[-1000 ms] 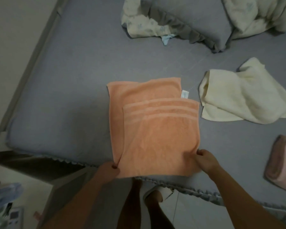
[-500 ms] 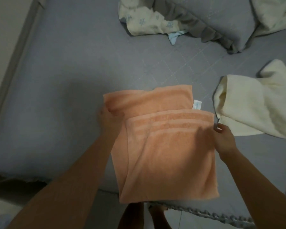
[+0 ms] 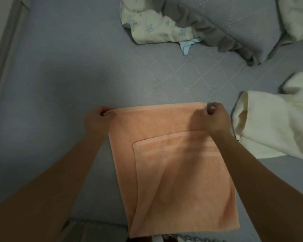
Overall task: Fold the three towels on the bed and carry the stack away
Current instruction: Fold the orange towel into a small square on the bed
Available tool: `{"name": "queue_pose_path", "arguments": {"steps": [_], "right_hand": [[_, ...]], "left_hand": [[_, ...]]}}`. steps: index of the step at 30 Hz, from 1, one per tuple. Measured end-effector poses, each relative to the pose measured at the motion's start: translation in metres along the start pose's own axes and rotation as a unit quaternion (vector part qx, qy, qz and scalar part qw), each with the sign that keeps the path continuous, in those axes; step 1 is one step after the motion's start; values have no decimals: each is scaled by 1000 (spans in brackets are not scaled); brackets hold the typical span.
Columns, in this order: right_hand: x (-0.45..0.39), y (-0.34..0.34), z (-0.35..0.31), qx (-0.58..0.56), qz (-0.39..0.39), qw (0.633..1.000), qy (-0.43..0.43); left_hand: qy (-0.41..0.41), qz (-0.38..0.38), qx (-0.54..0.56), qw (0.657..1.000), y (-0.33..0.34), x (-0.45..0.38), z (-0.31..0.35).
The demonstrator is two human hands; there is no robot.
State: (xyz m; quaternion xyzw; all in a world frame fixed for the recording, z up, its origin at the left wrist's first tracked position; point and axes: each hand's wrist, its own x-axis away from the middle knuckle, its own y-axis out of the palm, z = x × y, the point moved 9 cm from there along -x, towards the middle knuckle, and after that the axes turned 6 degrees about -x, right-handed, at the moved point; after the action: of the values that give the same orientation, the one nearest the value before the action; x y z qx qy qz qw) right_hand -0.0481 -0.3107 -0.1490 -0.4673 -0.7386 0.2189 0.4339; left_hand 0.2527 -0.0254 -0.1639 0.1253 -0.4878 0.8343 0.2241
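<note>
Now both hands have moved up from the near hem, the left hand (image 3: 99, 117) and right hand (image 3: 215, 117) each pinching a far corner of the orange towel (image 3: 173, 172), ready for the next fold.

The orange towel (image 3: 173, 163) is soft terry cloth, matt and slightly fuzzy, with a band of flatter woven stripes across its upper layer. The cream towel (image 3: 273, 126) beside it is thicker, fluffier cloth of the same matt kind. The bed sheet (image 3: 77, 75) is smooth grey fabric with a faint stitched diamond quilting. The pillow (image 3: 234, 23) has matching quilted cloth and a ruffled edge. The floral blanket (image 3: 156, 28) looks like thin printed cotton.
</note>
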Motion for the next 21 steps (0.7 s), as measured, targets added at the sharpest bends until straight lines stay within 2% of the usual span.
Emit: {"name": "queue_pose_path", "arguments": {"steps": [2, 4, 8, 10, 12, 14, 16, 19, 21], "right_hand": [[-10, 4, 3, -8, 20, 998, 54], [-17, 6, -1, -23, 36, 997, 71], [-23, -13, -23, -102, 131, 986, -14], [-25, -10, -25, -65, 109, 991, -37], [-25, 0, -18, 20, 56, 997, -42], [-20, -3, -6, 48, 49, 997, -39], [-9, -14, 4, 73, 58, 994, -55], [13, -24, 25, 137, 47, 986, -87], [25, -28, 44, 171, 26, 982, -73]], "left_hand": [[20, -31, -24, 999, 5, -4, 2], [44, -21, -20, 999, 0, -10, 8], [57, 4, 29, 998, -12, -25, 17], [68, 1, -9, 998, -8, -25, 16], [99, 47, -67, 992, -11, -14, 17], [131, 96, -57, 985, -13, 14, 20], [120, 57, -5, 991, 7, 45, 13], [39, -56, 43, 997, 51, 90, -9], [-9, -69, 62, 996, 66, 107, -23]]}}
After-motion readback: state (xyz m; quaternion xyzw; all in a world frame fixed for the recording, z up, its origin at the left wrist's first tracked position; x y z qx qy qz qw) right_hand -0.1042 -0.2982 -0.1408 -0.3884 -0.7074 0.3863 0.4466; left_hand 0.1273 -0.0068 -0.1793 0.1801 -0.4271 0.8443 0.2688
